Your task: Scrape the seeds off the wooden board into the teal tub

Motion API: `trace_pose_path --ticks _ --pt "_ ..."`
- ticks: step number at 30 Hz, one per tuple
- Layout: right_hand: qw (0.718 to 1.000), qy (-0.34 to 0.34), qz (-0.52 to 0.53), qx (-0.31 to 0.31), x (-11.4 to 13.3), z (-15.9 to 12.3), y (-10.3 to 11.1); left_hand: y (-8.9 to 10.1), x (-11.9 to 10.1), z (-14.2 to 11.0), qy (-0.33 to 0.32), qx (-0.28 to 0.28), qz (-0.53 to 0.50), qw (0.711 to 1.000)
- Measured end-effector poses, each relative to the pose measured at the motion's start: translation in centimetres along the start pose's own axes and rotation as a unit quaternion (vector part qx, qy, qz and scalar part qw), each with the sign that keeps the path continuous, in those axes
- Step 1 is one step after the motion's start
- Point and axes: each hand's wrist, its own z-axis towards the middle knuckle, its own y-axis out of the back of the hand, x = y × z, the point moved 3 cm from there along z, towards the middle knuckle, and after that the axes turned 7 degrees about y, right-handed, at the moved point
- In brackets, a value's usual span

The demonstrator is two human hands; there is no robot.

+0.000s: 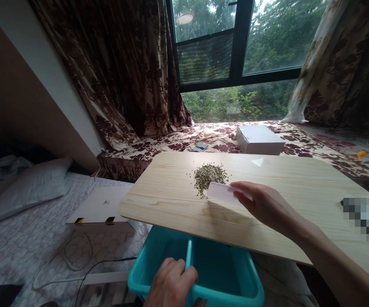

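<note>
On the light wooden tabletop (299, 179) lies a loose heap of small green beans, likely mung beans (210, 174), with pale grains mixed in. My right hand (257, 200) is closed on a flat white plastic scraper (221, 192), its free end touching the near side of the heap. Below the table's front edge stands a teal bucket (257, 294) parted into two compartments by a divider (189, 251). My left hand (171, 279) is closed around the bucket's near rim, where the divider meets it; part of the grip is hidden.
A white box (261, 138) sits on the floral-covered window ledge behind the table, near a small folded cloth (200, 147). Another white box (103, 207) rests on the bed to the left, with cables (78, 256) beside it. A blurred dark-edged object (368, 217) lies at the table's right.
</note>
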Motion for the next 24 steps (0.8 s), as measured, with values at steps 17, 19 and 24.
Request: trace_pose_path --ticks 17,19,24 --pt "0.999 -0.032 0.025 0.002 -0.15 0.07 -0.08 0.35 0.16 0.15 0.02 0.041 -0.021 0.999" --pt "0.999 -0.029 0.029 0.006 -0.18 0.07 -0.22 0.42 0.14 0.19 0.02 0.039 -0.022 0.999" --pt "0.999 -0.033 0.03 0.01 -0.25 0.03 -0.33 0.51 -0.04 0.17 0.017 0.038 -0.018 0.999"
